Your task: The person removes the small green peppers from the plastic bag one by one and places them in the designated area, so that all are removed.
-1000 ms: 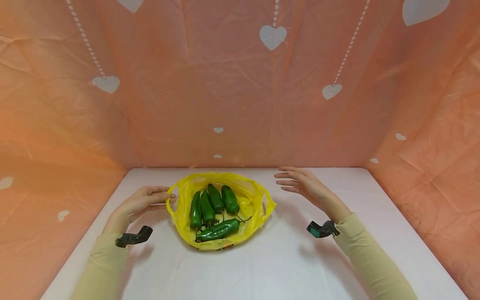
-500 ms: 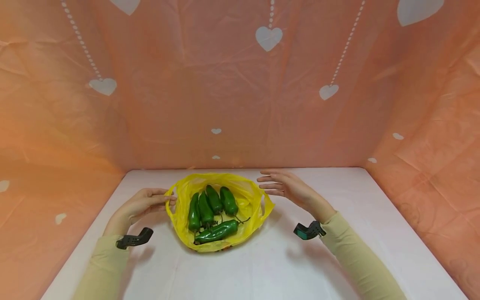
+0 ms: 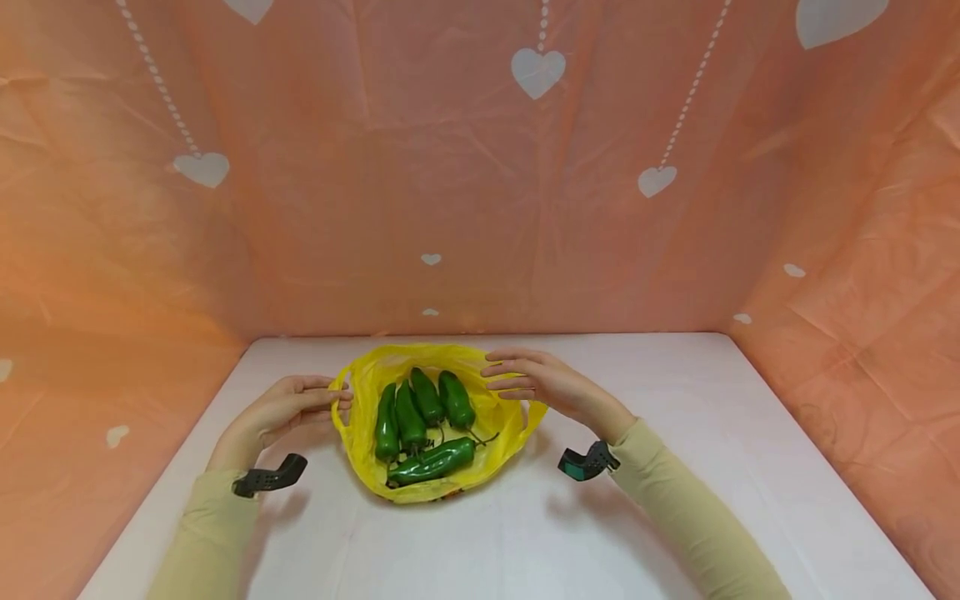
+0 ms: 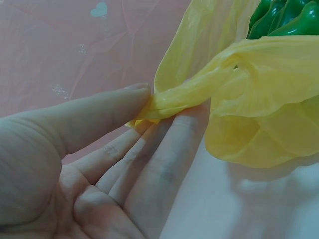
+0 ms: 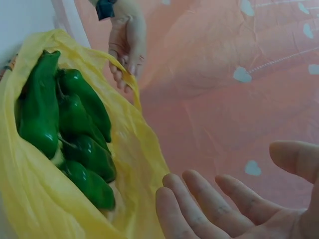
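Note:
A yellow plastic bag [image 3: 491, 467] sits on the table with its mouth spread wide. Several green peppers [image 3: 431, 462] lie inside; in the right wrist view the peppers [image 5: 40, 112] are bunched together near the bag's rim. My left hand [image 3: 281, 412] pinches the bag's left handle [image 4: 184, 97] between thumb and fingers. My right hand [image 3: 551, 385] hovers over the bag's right edge, its fingers extended toward the opening. In the right wrist view that hand [image 5: 239, 209] holds nothing, with the thumb apart from the fingers.
A white table surface [image 3: 450, 554] lies under the bag. Orange fabric walls [image 3: 480, 183] with white hearts enclose the table at the back and both sides. A dark wrist device [image 3: 270, 475] is strapped to the left wrist, and a similar device [image 3: 588, 461] to the right.
My right hand has moved left, from beside the bag to over its right edge. The left hand stays at the left handle, and the peppers lie as before.

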Demonstrator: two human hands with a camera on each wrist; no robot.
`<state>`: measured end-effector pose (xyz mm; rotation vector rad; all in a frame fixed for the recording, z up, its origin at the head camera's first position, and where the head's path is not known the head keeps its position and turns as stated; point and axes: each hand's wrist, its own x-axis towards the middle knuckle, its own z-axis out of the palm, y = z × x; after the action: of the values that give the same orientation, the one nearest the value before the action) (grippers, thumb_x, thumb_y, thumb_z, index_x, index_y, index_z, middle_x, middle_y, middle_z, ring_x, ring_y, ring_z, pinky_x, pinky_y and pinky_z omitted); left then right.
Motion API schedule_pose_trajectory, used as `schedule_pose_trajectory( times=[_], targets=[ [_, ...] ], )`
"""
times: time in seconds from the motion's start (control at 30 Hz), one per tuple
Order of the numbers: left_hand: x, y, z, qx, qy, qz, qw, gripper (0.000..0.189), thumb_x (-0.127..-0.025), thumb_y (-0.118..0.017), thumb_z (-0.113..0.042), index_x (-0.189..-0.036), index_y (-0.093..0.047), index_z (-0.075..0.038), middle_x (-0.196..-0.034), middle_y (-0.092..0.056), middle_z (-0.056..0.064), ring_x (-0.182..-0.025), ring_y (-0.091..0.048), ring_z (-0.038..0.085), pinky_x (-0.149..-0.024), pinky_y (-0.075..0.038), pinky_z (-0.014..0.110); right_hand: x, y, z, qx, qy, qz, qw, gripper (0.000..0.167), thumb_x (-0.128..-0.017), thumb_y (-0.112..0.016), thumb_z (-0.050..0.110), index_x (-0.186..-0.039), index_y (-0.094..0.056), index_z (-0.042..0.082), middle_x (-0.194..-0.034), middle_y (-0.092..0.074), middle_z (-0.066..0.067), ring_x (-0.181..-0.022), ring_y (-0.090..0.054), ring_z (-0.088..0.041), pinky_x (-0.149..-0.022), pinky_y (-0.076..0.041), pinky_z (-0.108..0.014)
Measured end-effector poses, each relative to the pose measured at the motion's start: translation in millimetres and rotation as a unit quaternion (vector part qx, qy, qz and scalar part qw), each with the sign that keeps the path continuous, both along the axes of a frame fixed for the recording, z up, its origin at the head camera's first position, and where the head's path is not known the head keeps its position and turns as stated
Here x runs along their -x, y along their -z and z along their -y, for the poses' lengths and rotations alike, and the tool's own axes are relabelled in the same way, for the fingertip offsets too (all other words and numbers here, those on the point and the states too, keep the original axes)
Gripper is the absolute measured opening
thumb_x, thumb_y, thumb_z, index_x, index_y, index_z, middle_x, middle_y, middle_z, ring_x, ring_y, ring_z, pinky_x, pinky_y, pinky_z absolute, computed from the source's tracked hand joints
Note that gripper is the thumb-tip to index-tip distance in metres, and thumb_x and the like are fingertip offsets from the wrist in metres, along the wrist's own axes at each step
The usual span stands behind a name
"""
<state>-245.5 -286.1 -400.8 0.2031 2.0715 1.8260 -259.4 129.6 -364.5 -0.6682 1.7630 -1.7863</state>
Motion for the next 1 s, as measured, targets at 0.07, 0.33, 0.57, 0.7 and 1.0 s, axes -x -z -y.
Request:
schedule_pose_trajectory(
  times=[0.07,0.33,0.57,0.7,1.0],
  targets=[
    [0.1,-0.3,-0.1,0.001,-0.002,0.001,1.0,0.053,-0.098,-0.056,-0.012,-0.135,-0.035,0.02,-0.111,-0.066,0.017,-0.105,-0.064,0.028,-0.088,-0.053,0.037,-0.7,2.4,5,-0.003,-0.011,-0.003,0.9999,0.05,-0.104,-0.042,0.023,-0.143,-0.035,-0.007,-0.138,-0.043,-0.029,-0.126,-0.043,-0.045,-0.104,-0.041,-0.046],
    [0.0,-1.0,1.9,-0.012,0.008,-0.003,0.9999,0.05,-0.099,-0.053,-0.01,-0.133,-0.035,0.022,-0.111,-0.067,0.014,-0.108,-0.061,0.032,-0.09,-0.052,0.036,-2.9,14.8,19,0.0,-0.037,0.009,0.9993,0.048,-0.104,-0.041,0.02,-0.141,-0.035,-0.009,-0.137,-0.043,-0.032,-0.125,-0.042,-0.048,-0.105,-0.039,-0.047],
    [0.2,0.5,2.7,-0.007,-0.003,0.002,1.0,0.051,-0.098,-0.055,-0.01,-0.134,-0.036,0.02,-0.111,-0.066,0.016,-0.108,-0.061,0.033,-0.089,-0.052,0.037,-2.7,25.9,32,-0.047,-0.049,-0.002,0.9977,0.047,-0.103,-0.042,0.021,-0.14,-0.038,-0.008,-0.13,-0.052,-0.027,-0.119,-0.051,-0.04,-0.103,-0.041,-0.046],
    [0.4,1.4,3.2,-0.01,0.0,0.003,0.9999,0.051,-0.098,-0.055,-0.01,-0.133,-0.036,0.021,-0.111,-0.066,0.016,-0.108,-0.061,0.033,-0.09,-0.052,0.038,-4.0,29.7,38,-0.08,-0.064,-0.017,0.9946,0.048,-0.102,-0.045,0.026,-0.139,-0.041,-0.006,-0.129,-0.054,-0.024,-0.119,-0.052,-0.038,-0.103,-0.042,-0.044],
    [-1.1,2.2,2.0,-0.008,0.004,0.001,1.0,0.053,-0.097,-0.056,-0.012,-0.134,-0.035,0.02,-0.111,-0.066,0.016,-0.107,-0.062,0.03,-0.089,-0.052,0.038,-2.9,37.1,48,-0.125,-0.085,-0.045,0.9875,0.042,-0.104,-0.043,0.023,-0.137,-0.047,-0.002,-0.128,-0.056,-0.023,-0.119,-0.052,-0.037,-0.101,-0.045,-0.043]
  ],
)
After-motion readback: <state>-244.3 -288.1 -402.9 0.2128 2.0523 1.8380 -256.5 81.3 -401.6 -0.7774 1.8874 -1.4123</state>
